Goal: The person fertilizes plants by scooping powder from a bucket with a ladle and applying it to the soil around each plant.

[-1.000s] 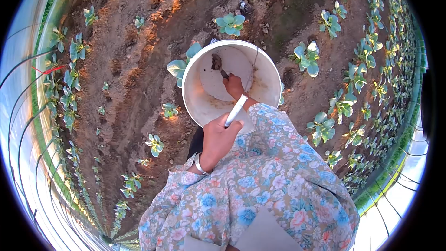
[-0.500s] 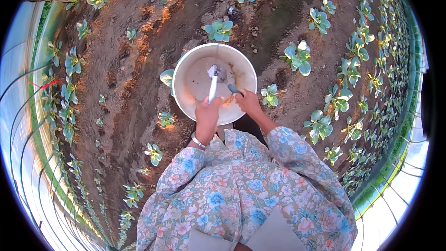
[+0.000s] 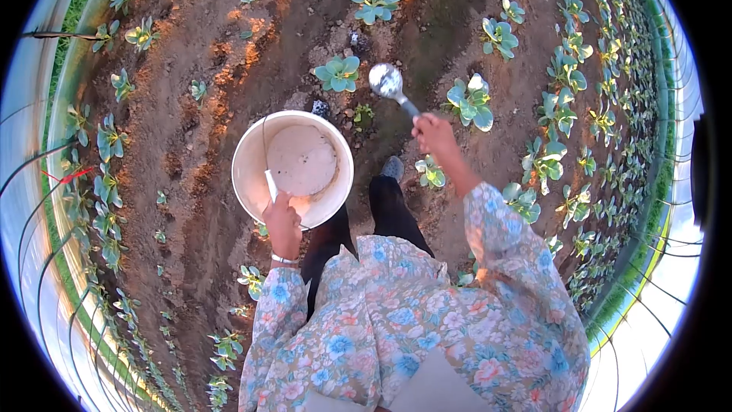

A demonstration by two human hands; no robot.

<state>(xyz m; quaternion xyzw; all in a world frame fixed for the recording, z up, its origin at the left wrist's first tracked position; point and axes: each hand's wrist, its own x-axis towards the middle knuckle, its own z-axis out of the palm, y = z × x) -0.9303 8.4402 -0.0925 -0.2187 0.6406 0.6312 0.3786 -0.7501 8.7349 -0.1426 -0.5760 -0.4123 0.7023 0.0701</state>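
Observation:
My left hand (image 3: pixel 283 227) is closed round the white grip (image 3: pixel 271 185) of a bucket's wire handle. The white bucket (image 3: pixel 245 164) hangs in front of my legs, a pale, dark-specked layer (image 3: pixel 303 159) at its bottom. Out to the right, my right hand (image 3: pixel 435 137) grips the grey handle of a large metal spoon (image 3: pixel 386 81). Its bowl looks bright and whitish; whether that is a load or glare I cannot tell. The spoon is over bare soil, between a leafy plant (image 3: pixel 336 74) and another leafy plant (image 3: pixel 470 101).
Rows of young leafy plants (image 3: pixel 560 111) run along the brown soil (image 3: pixel 191 206) on both sides. A small plant (image 3: pixel 431 172) grows just right of my foot (image 3: pixel 393 168). A plastic-covered frame (image 3: pixel 38 206) with curved ribs stands at the left edge.
The spoon has come out of the bucket and swung up and right with my right hand. My left hand has shifted the bucket left and slightly down in view, baring my legs.

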